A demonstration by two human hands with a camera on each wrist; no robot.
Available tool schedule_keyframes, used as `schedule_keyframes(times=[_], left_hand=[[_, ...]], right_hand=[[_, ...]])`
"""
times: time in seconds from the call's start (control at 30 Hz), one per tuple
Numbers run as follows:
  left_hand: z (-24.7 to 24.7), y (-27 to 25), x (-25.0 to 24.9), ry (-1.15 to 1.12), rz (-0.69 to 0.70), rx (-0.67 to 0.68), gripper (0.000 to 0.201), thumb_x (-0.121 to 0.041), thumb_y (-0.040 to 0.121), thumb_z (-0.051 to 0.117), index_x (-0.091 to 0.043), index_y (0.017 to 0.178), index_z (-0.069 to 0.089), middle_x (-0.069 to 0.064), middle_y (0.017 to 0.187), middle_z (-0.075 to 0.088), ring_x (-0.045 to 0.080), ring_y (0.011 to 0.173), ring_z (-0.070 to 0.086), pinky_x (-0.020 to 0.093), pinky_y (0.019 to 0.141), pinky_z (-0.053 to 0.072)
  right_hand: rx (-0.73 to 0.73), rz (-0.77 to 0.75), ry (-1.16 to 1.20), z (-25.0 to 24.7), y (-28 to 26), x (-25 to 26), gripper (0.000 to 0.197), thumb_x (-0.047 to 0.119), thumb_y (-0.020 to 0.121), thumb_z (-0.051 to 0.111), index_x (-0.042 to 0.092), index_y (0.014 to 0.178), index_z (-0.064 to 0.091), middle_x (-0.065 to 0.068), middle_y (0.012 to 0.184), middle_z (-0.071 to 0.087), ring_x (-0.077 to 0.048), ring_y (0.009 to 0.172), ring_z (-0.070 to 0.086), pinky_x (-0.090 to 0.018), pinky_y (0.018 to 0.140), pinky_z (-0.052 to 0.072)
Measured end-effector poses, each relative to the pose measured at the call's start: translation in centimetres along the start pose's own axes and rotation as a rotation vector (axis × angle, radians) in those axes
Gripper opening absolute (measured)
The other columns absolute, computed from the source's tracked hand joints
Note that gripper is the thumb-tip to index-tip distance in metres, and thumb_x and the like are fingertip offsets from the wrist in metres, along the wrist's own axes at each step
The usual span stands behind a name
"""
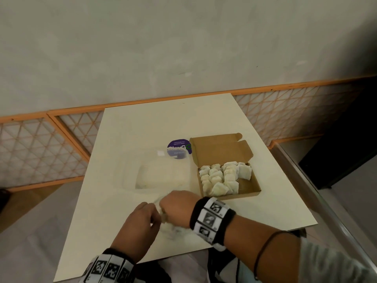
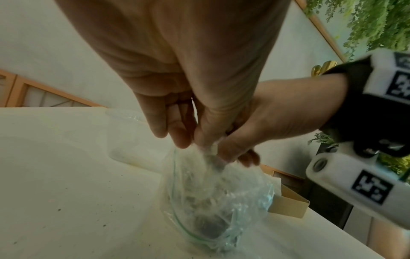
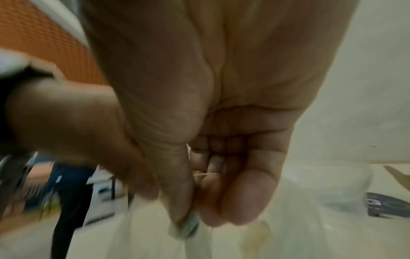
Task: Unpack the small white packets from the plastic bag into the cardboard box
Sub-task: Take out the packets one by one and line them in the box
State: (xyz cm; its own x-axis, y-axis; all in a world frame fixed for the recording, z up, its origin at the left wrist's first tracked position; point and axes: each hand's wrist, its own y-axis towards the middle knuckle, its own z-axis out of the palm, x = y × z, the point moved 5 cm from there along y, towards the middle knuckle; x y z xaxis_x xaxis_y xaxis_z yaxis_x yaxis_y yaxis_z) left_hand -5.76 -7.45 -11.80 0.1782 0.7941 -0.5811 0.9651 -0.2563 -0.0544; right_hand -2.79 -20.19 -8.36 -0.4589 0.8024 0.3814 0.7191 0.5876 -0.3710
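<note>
- The left hand and right hand meet at the near edge of the desk, both pinching the gathered mouth of the plastic bag.
- The cardboard box lies open to the right, with rows of white packets in it.

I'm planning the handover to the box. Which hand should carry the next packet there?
The right hand, probably. It is on the side of the cardboard box, and pinches the mouth of the plastic bag. The left hand also grips the bag mouth, farther from the box, so it can steady the bag.
</note>
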Motion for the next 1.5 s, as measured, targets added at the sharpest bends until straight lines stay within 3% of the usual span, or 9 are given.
schedule_keyframes(times=[0.13,0.27,0.57,0.77,1.0,1.1,1.17,1.4,1.5], left_hand=[[-0.6,-0.1,0.1,-0.062,-0.056,-0.009,0.021,-0.019,0.085,0.076,-0.029,0.079,0.059,-0.01,0.087,0.06,0.004,0.083,0.061,0.017,0.075,0.047],[-1.1,-0.4,0.3,-0.072,-0.105,0.038,0.017,-0.032,0.087,0.075,-0.034,0.087,0.058,-0.014,0.097,0.065,0.001,0.082,0.065,0.012,0.071,0.045],[-3.7,-0.7,-0.8,-0.202,-0.17,0.022,0.012,-0.04,0.09,0.074,-0.031,0.092,0.066,-0.022,0.086,0.07,0.003,0.054,0.055,0.014,0.06,0.04],[-5.5,-0.2,-3.3,-0.614,-0.197,-0.048,0.011,-0.031,0.09,0.077,-0.023,0.095,0.073,-0.007,0.09,0.074,0.027,0.082,0.073,0.035,0.079,0.057],[-5.4,0.5,-4.5,-0.658,-0.169,-0.081,0.016,-0.022,0.095,0.072,-0.012,0.083,0.07,0.004,0.076,0.073,0.022,0.072,0.065,0.04,0.08,0.055],[-5.2,0.7,-4.0,-0.745,-0.204,-0.104,0.017,-0.015,0.1,0.065,-0.001,0.09,0.063,0.021,0.089,0.074,0.036,0.088,0.074,0.051,0.091,0.06],[-5.5,0.5,-3.9,-0.807,-0.237,-0.133,0.018,-0.008,0.101,0.06,0.005,0.089,0.057,0.03,0.093,0.07,0.039,0.095,0.074,0.043,0.089,0.062],[-7.1,0.0,-4.2,-0.946,-0.266,-0.192,0.018,0.002,0.097,0.061,-0.003,0.081,0.054,0.014,0.079,0.073,0.03,0.092,0.078,0.038,0.086,0.062],[-7.2,-0.2,-3.9,-0.908,-0.262,-0.209,0.013,-0.003,0.094,0.068,0.0,0.087,0.058,0.022,0.085,0.074,0.032,0.092,0.078,0.039,0.087,0.063]], right_hand=[[-0.093,0.002,0.115,-1.9,-1.0,-1.4,0.028,0.034,0.095,0.065,0.009,0.105,0.07,-0.004,0.103,0.069,-0.024,0.094,0.062,-0.03,0.077,0.042],[-0.169,0.023,0.247,-3.4,-1.9,-2.9,0.024,0.038,0.089,0.075,0.02,0.104,0.07,0.014,0.087,0.059,-0.01,0.083,0.057,-0.025,0.073,0.041],[-0.241,0.026,0.67,-5.0,-3.5,-4.3,0.021,0.027,0.092,0.076,0.016,0.098,0.06,0.004,0.089,0.066,-0.007,0.059,0.065,-0.017,0.052,0.045],[-0.191,-0.006,0.984,-4.1,-3.5,-4.1,0.034,0.015,0.093,0.075,0.015,0.121,0.056,-0.016,0.092,0.071,-0.024,0.075,0.074,-0.035,0.069,0.062],[-0.133,-0.038,1.007,-3.1,-3.1,-3.5,0.052,0.011,0.092,0.076,0.019,0.139,0.054,-0.016,0.1,0.066,-0.035,0.088,0.076,-0.042,0.079,0.064],[-0.105,-0.052,0.939,-2.9,-3.1,-3.6,0.035,0.011,0.093,0.075,0.011,0.127,0.064,-0.023,0.105,0.072,-0.033,0.088,0.076,-0.042,0.082,0.064],[-0.081,-0.047,0.93,-2.5,-3.1,-3.8,0.022,0.008,0.094,0.072,0.006,0.116,0.069,-0.022,0.102,0.074,-0.028,0.085,0.076,-0.039,0.083,0.064],[-0.101,0.025,0.879,-1.0,-2.6,-4.9,0.014,0.009,0.098,0.066,0.007,0.109,0.074,-0.002,0.083,0.073,-0.018,0.079,0.074,-0.044,0.084,0.064],[-0.153,0.049,0.855,-1.1,-2.5,-5.3,0.014,0.012,0.099,0.065,0.007,0.109,0.074,-0.001,0.082,0.072,-0.015,0.075,0.073,-0.043,0.083,0.064]])
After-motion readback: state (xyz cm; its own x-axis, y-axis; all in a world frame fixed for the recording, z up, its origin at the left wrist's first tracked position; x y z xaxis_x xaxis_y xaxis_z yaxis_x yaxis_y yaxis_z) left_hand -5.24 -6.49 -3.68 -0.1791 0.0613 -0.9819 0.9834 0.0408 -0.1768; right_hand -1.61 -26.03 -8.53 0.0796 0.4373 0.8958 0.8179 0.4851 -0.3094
